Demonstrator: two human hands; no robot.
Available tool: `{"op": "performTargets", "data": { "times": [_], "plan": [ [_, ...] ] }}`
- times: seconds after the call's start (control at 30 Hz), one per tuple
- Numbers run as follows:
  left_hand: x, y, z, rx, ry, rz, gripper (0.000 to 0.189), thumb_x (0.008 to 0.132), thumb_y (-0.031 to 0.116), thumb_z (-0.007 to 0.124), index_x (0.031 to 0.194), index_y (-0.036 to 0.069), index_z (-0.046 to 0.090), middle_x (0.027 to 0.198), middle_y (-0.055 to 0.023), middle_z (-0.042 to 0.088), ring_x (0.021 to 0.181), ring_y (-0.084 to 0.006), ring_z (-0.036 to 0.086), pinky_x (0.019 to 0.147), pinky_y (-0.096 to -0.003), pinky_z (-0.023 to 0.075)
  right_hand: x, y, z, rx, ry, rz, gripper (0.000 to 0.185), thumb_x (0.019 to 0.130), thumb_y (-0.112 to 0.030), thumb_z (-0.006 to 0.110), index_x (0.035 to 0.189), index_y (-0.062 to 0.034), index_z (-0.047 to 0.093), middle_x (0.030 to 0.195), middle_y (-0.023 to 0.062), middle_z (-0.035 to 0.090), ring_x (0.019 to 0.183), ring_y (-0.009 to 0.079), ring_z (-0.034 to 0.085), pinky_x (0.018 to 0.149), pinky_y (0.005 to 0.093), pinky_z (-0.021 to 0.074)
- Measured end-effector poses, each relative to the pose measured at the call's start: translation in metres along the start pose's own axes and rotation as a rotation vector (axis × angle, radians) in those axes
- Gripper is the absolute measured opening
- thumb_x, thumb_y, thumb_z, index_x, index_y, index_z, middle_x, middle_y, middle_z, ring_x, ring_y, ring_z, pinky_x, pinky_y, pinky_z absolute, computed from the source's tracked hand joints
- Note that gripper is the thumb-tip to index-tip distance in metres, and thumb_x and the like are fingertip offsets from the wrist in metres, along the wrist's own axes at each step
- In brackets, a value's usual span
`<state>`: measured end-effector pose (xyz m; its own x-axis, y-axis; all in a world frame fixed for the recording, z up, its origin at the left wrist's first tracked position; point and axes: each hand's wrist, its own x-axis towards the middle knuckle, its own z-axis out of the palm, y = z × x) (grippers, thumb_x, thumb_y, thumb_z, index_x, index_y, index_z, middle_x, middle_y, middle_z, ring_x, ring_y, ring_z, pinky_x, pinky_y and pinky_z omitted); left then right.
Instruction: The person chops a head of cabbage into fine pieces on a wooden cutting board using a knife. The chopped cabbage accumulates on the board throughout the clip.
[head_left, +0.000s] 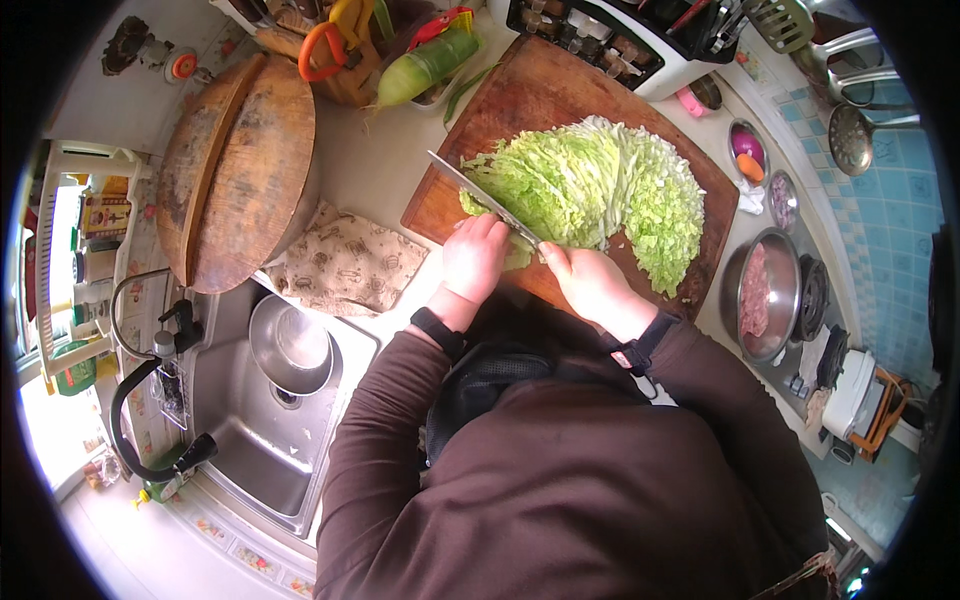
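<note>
A kitchen knife (480, 196) is in my right hand (600, 283), its blade slanting up and left across the edge of the cabbage. My left hand (474, 253), fingers curled, presses down on an uncut piece of napa cabbage (517, 255) close beside the blade. Most of that piece is hidden under the hand. Beyond the knife, finely shredded napa cabbage (577, 172) lies in a broad curved heap, pale green with white strips. All of it rests on a reddish-brown wooden cutting board (510, 97).
Left of the board are a patterned cloth (352, 259), a round wooden lid (247, 180) and a sink (255, 450) holding a metal bowl (289, 345). A green radish (427, 67) lies behind. On the right stand a steel bowl of minced meat (756, 292) and small bowls of vegetables (748, 154).
</note>
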<state>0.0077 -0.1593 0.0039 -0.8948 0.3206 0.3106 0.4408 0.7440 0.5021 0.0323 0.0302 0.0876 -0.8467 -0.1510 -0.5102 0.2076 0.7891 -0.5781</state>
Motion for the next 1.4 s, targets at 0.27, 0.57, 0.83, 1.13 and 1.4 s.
{"op": "performTargets", "data": {
  "times": [0.27,0.57,0.83,1.13,1.4],
  "plan": [
    [-0.011,0.005,-0.024,-0.132,-0.018,0.075,0.023,0.074,0.014,0.074,0.095,0.006,0.066,0.097,-0.0077,0.064,0.088,-0.0302,0.063,0.076,-0.0405,0.0534,-0.02,0.001,-0.023,0.19,-0.077,0.082,0.067,0.103,-0.056,0.033,0.1,0.0013,0.068,0.092,0.0276,0.067,0.091,0.0448,0.064,0.082,0.046,0.0483],
    [-0.013,-0.001,-0.011,-0.119,-0.063,-0.011,0.02,0.075,0.01,0.073,0.093,0.008,0.066,0.091,-0.0074,0.063,0.083,-0.0307,0.063,0.072,-0.0408,0.0533,-0.011,-0.002,-0.004,0.025,-0.008,-0.013,0.061,0.103,-0.052,0.036,0.102,-0.0017,0.069,0.093,0.028,0.066,0.092,0.0441,0.064,0.081,0.0469,0.0485],
    [-0.002,0.01,-0.008,-0.339,-0.117,-0.557,0.07,0.084,0.036,0.076,0.129,-0.008,0.046,0.118,-0.029,0.056,0.11,-0.0411,0.057,0.094,-0.0448,0.0475,-0.065,0.025,-0.067,0.393,0.088,0.117,0.051,0.102,-0.048,0.047,0.102,-0.001,0.066,0.076,0.015,0.065,0.074,0.0256,0.064,0.074,0.0369,0.0495],
    [0.059,0.052,0.026,-0.482,-0.159,-0.763,0.141,0.067,0.06,0.083,0.147,-0.016,-0.005,0.153,-0.0386,0.013,0.146,-0.0461,0.015,0.119,-0.0474,0.0202,-0.074,0.083,-0.103,0.733,0.271,0.374,0.068,0.099,-0.065,0.036,0.078,-0.0027,0.054,0.052,0.0018,0.046,0.035,0.012,0.045,0.033,0.0276,0.0364],
    [0.105,0.094,0.052,-0.075,-0.134,-0.956,0.152,0.054,0.07,0.084,0.153,-0.001,-0.006,0.151,-0.0407,0.014,0.142,-0.0527,0.019,0.115,-0.0559,0.0239,-0.048,0.102,-0.087,0.641,0.023,0.43,0.074,0.099,-0.065,0.031,0.068,-0.0008,0.051,0.054,0.0071,0.051,0.04,0.0183,0.053,0.039,0.0324,0.048]
  ]
}}
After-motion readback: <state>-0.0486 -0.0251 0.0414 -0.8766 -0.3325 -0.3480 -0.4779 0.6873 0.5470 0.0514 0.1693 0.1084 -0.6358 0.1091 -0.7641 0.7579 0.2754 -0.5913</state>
